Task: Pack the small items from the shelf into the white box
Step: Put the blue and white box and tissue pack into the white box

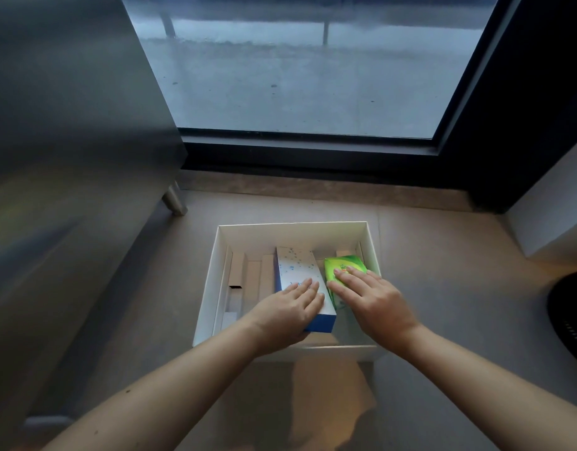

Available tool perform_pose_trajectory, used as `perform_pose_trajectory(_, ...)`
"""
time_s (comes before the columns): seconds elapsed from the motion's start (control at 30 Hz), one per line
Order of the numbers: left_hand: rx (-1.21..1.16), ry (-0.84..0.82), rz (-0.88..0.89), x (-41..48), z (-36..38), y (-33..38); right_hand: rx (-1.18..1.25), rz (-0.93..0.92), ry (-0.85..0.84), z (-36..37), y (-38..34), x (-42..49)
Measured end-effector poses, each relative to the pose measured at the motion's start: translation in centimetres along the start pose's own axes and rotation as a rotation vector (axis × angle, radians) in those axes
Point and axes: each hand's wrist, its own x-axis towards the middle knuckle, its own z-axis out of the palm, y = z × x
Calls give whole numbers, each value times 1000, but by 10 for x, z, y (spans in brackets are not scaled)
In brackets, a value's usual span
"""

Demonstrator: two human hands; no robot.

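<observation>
**Both my palms down inside the white box**

At the far left a grey cabinet (pixel 79 131) stands on a metal leg (pixel 174 200). The white box (pixel 293 232) sits open on the floor in front of me. Its left part holds a folded white cardboard insert (pixel 237 271). Next to that, near the middle, lies a white carton with blue dots and a blue end (pixel 296 265). My left hand (pixel 288 309) rests flat on the carton's near half, fingers straight and close together; I cannot tell where the thumb sits. Just beside the carton, against the right wall, lies a green packet (pixel 342 264). My right hand (pixel 370 297) lies on it, fingers straight and slightly spread. A dark round object (pixel 570 315) shows at the right edge.
</observation>
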Motion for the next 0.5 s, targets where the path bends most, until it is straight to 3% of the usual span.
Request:
perform_pose_trajectory(0.3,-93,199,61,0,-5,0,-13,13,1,0,2,-1)
perform_pose_trajectory(0.5,-38,-6,-7,7,7,-4,3,9,-10,0,2,1)
